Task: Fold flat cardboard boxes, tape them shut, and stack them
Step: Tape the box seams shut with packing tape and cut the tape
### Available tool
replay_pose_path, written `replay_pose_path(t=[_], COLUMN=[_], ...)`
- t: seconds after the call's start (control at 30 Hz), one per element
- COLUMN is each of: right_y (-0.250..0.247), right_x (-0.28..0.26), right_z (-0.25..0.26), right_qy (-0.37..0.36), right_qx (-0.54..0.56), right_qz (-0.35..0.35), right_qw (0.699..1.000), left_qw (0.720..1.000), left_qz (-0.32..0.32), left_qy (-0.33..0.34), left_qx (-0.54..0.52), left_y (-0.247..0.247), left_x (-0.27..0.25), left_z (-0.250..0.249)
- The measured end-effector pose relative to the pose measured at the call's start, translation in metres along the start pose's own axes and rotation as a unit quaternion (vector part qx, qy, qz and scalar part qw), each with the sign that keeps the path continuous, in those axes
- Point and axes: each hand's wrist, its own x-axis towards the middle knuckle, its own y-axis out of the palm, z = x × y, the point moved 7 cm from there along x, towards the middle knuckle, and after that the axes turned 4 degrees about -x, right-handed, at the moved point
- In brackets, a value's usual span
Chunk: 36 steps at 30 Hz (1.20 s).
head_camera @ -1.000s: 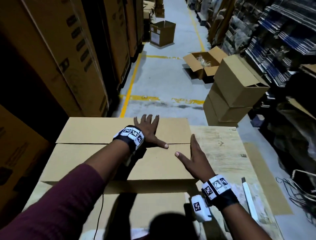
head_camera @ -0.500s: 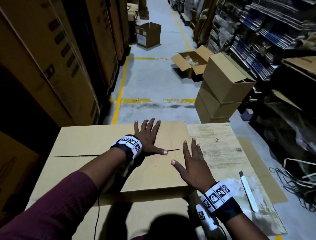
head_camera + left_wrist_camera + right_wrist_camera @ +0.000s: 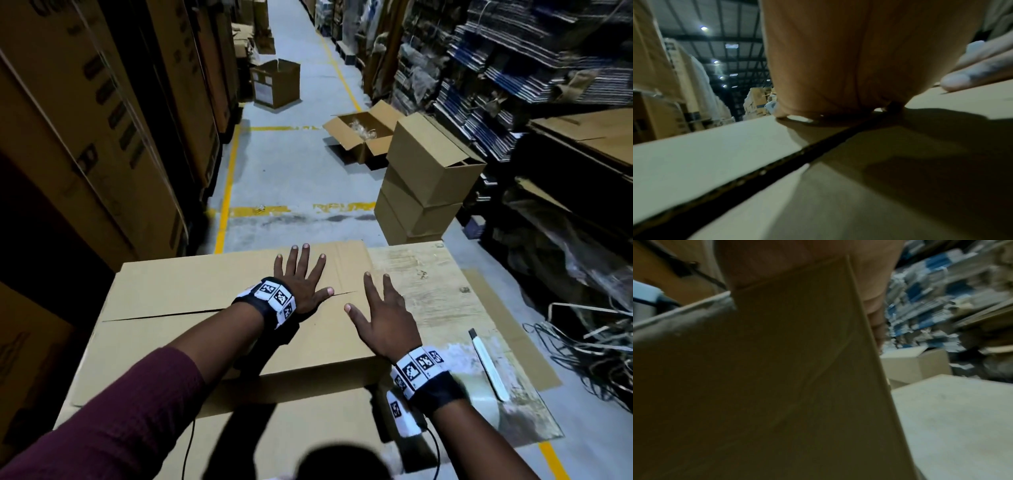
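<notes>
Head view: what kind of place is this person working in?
Most likely a warehouse aisle. Tall cartons line one side, racks of bundled flat stock the other, yellow lines mark the concrete floor, and folded boxes stand stacked by the worktable.

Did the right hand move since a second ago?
Yes. The right hand stood on edge against the box's right side; now it lies flat and spread over that corner, fingers reaching farther along the wooden table.

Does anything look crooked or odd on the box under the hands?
Yes. The seam between the two top flaps of the cardboard box gapes toward the left and closes near the left hand, so the flaps meet unevenly.
</notes>
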Motion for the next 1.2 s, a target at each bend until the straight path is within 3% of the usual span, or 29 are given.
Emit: replay_pose_path(t=[0.13,0.27,0.4,0.5,0.57,0.67,0.77,0.9,1.07,1.13,1.2], right_y=[-0.009,-0.016,-0.045,-0.045,-0.027,0.010,0.037,0.056,0.068,0.068,0.065], right_x=[-0.003,-0.009,-0.028,-0.040,-0.046,-0.069,-0.094,-0.099,-0.084,-0.085,-0.086], right_z=[-0.005,-0.012,-0.043,-0.100,-0.154,-0.227,-0.273,-0.294,-0.279,-0.281,-0.289], right_qy=[0.003,-0.026,-0.045,0.002,0.080,0.215,0.274,0.244,0.182,0.201,0.211], right_qx=[0.099,0.131,0.156,0.147,0.102,0.047,0.023,0.078,0.123,0.148,0.174], right_qz=[-0.071,-0.072,-0.134,-0.143,-0.096,0.039,0.102,0.112,0.121,0.117,0.099], right_qw=[0.992,0.988,0.978,0.979,0.987,0.975,0.956,0.960,0.968,0.961,0.957], left_qw=[0.998,0.991,0.979,0.962,0.934,0.892,0.881,0.898,0.902,0.878,0.812], left_qz=[0.027,0.038,-0.019,-0.073,-0.108,-0.153,-0.098,-0.032,0.045,0.070,0.100], left_qy=[0.052,0.105,0.131,0.169,0.218,0.277,0.290,0.233,0.030,-0.044,-0.110], left_qx=[-0.002,-0.079,-0.152,-0.201,-0.261,-0.324,-0.360,-0.372,-0.427,-0.472,-0.564], left_y=[-0.012,-0.021,-0.044,-0.056,-0.056,-0.046,-0.022,0.029,0.137,0.181,0.216], left_x=[-0.014,-0.035,-0.058,-0.073,-0.081,-0.091,-0.088,-0.064,-0.035,-0.030,-0.025], left_z=[-0.012,-0.033,-0.078,-0.123,-0.159,-0.212,-0.262,-0.298,-0.289,-0.285,-0.292])
